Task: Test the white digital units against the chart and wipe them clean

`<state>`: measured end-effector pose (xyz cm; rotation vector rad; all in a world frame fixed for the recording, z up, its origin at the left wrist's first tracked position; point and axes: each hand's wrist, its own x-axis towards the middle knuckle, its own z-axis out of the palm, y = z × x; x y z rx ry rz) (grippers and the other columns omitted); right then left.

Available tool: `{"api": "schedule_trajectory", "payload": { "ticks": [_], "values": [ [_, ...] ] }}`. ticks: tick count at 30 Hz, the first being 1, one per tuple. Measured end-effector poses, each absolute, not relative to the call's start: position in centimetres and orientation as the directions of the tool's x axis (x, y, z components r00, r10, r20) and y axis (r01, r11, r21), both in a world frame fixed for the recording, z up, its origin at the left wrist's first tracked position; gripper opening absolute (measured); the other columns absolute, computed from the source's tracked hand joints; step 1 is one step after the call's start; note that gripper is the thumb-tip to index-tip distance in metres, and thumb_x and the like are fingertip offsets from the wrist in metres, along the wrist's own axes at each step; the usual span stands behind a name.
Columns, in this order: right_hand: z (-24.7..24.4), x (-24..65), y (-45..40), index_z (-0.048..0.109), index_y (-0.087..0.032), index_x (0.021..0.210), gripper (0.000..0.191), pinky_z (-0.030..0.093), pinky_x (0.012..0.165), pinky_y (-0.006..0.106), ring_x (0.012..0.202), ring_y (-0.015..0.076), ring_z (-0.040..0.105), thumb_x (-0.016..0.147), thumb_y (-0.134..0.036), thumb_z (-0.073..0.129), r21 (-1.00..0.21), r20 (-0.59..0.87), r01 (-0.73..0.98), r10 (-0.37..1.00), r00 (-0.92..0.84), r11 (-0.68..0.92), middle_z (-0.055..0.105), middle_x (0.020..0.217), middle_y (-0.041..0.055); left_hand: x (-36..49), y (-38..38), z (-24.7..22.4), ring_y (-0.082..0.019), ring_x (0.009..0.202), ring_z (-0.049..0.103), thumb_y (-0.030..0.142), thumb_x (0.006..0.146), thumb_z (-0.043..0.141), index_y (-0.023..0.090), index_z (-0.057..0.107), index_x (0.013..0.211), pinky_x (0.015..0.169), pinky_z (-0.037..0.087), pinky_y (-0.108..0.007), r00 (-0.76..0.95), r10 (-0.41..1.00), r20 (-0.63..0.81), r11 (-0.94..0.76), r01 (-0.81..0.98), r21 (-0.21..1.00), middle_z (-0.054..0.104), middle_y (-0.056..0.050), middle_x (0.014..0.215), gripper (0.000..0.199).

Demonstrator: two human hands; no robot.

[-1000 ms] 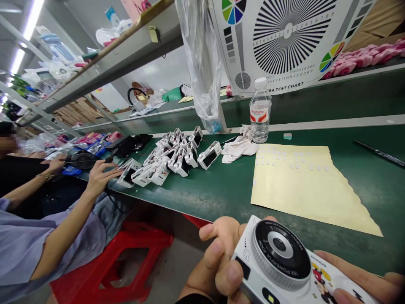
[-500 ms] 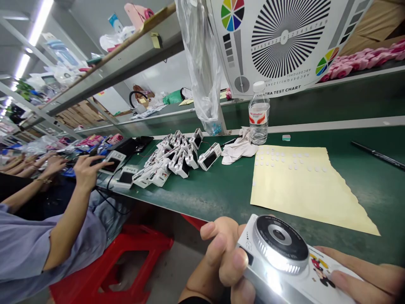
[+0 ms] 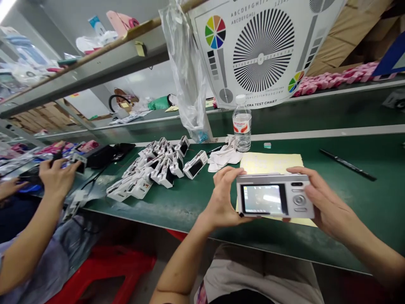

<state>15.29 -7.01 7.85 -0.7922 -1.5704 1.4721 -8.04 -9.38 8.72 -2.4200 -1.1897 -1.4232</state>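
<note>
A white and silver digital camera [image 3: 294,202] is held level in front of me, its lit screen and buttons facing my eyes. My left hand [image 3: 223,198] grips its left end, thumb below and fingers at the top corner. Round the right end closes my right hand [image 3: 325,202], with the thumb by the buttons and a finger along the top edge. Behind the camera a yellow paper sheet [image 3: 272,162] lies partly covered on the green bench. The lens side is turned away from me.
Several white cameras [image 3: 164,169] lie piled to the left. Beyond the sheet stand a water bottle [image 3: 242,126] and a crumpled cloth [image 3: 224,156]. A black pen [image 3: 348,164] lies at right. A test chart [image 3: 262,55] hangs behind. A co-worker's hand [image 3: 58,177] is far left, near a red stool [image 3: 110,270].
The camera has been turned from lens side up to screen facing me, and raised over the yellow sheet. Both hands moved with it. My view has shifted right.
</note>
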Motion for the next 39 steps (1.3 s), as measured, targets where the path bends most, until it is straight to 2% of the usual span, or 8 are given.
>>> {"api": "schedule_trajectory", "payload": {
  "ticks": [3, 7, 11, 17, 22, 26, 30, 39],
  "values": [
    [8.4, 14.7, -4.4, 0.031, -0.035, 0.126, 0.057, 0.061, 0.073, 0.038, 0.092, 0.0216, 0.062, 0.079, -0.038, 0.064, -0.977, 0.067, -0.203, 0.816, -0.574, -0.063, 0.052, 0.118, 0.0058, -9.1, -6.3, 8.5, -0.03, 0.111, 0.047, 0.05, 0.058, 0.078, 0.022, 0.038, 0.122, 0.095, 0.041, -0.046, 0.345, 0.662, 0.665, -0.664, 0.681, 0.308, 0.052, -0.011, 0.114, 0.08],
    [7.0, 14.3, -1.8, 0.025, -0.034, 0.129, 0.071, 0.057, 0.082, 0.042, 0.099, 0.0213, 0.059, 0.072, -0.026, 0.067, -0.978, 0.038, -0.189, 0.802, -0.597, -0.094, 0.049, 0.123, 0.0061, -9.9, -3.0, 6.6, -0.031, 0.108, 0.048, 0.041, 0.055, 0.08, 0.022, 0.041, 0.119, 0.091, 0.042, -0.046, 0.371, 0.682, 0.63, -0.643, 0.715, 0.274, 0.054, -0.01, 0.112, 0.078],
    [4.9, 13.9, -0.7, 0.023, -0.031, 0.13, 0.071, 0.054, 0.08, 0.039, 0.096, 0.0208, 0.058, 0.073, -0.026, 0.064, -0.995, 0.01, -0.086, 0.817, -0.577, -0.048, 0.049, 0.122, 0.0081, -10.1, -2.2, 4.3, -0.032, 0.109, 0.046, 0.038, 0.057, 0.079, 0.021, 0.037, 0.125, 0.09, 0.038, -0.047, 0.364, 0.662, 0.655, -0.647, 0.719, 0.254, 0.053, -0.012, 0.113, 0.081],
    [3.9, 13.6, -1.6, 0.027, -0.029, 0.125, 0.064, 0.052, 0.076, 0.034, 0.089, 0.0202, 0.06, 0.073, -0.027, 0.063, -0.999, -0.032, -0.001, 0.844, -0.536, -0.039, 0.054, 0.108, 0.005, -10.2, -3.4, 3.4, -0.03, 0.107, 0.046, 0.042, 0.06, 0.077, 0.024, 0.027, 0.135, 0.091, 0.034, -0.045, 0.375, 0.636, 0.675, -0.666, 0.708, 0.235, 0.056, -0.011, 0.112, 0.092],
    [3.9, 14.5, -1.3, 0.025, -0.031, 0.13, 0.065, 0.048, 0.091, 0.036, 0.109, 0.0217, 0.056, 0.079, -0.033, 0.064, -0.992, -0.054, -0.054, 0.779, -0.625, -0.112, 0.049, 0.126, 0.0074, -10.1, -3.8, 3.7, -0.03, 0.108, 0.045, 0.042, 0.064, 0.075, 0.022, 0.023, 0.137, 0.09, 0.036, -0.045, 0.371, 0.642, 0.671, -0.673, 0.693, 0.26, 0.056, -0.012, 0.111, 0.092],
    [3.8, 15.0, -0.9, 0.028, -0.034, 0.132, 0.059, 0.052, 0.088, 0.038, 0.114, 0.0244, 0.054, 0.083, -0.043, 0.059, -0.974, -0.107, -0.078, 0.734, -0.671, -0.214, 0.047, 0.131, 0.0082, -10.2, -3.8, 3.7, -0.031, 0.107, 0.045, 0.042, 0.064, 0.074, 0.024, 0.022, 0.136, 0.089, 0.038, -0.045, 0.376, 0.664, 0.647, -0.662, 0.698, 0.274, 0.056, -0.012, 0.11, 0.091],
    [3.6, 15.0, -1.0, 0.031, -0.036, 0.132, 0.058, 0.053, 0.086, 0.039, 0.113, 0.0246, 0.056, 0.082, -0.047, 0.059, -0.969, -0.121, -0.088, 0.749, -0.651, -0.232, 0.049, 0.131, 0.0071, -10.2, -3.9, 3.6, -0.03, 0.106, 0.046, 0.041, 0.062, 0.074, 0.026, 0.02, 0.136, 0.089, 0.038, -0.044, 0.376, 0.669, 0.641, -0.656, 0.704, 0.273, 0.055, -0.011, 0.111, 0.093],
    [3.5, 15.0, -1.2, 0.029, -0.036, 0.134, 0.06, 0.051, 0.088, 0.035, 0.114, 0.0224, 0.054, 0.083, -0.044, 0.061, -0.962, -0.099, -0.134, 0.758, -0.645, -0.239, 0.05, 0.13, 0.0061, -10.1, -3.9, 3.8, -0.03, 0.105, 0.046, 0.042, 0.065, 0.073, 0.023, 0.022, 0.138, 0.088, 0.039, -0.045, 0.372, 0.639, 0.673, -0.68, 0.682, 0.269, 0.056, -0.012, 0.11, 0.091]
  ]
}}
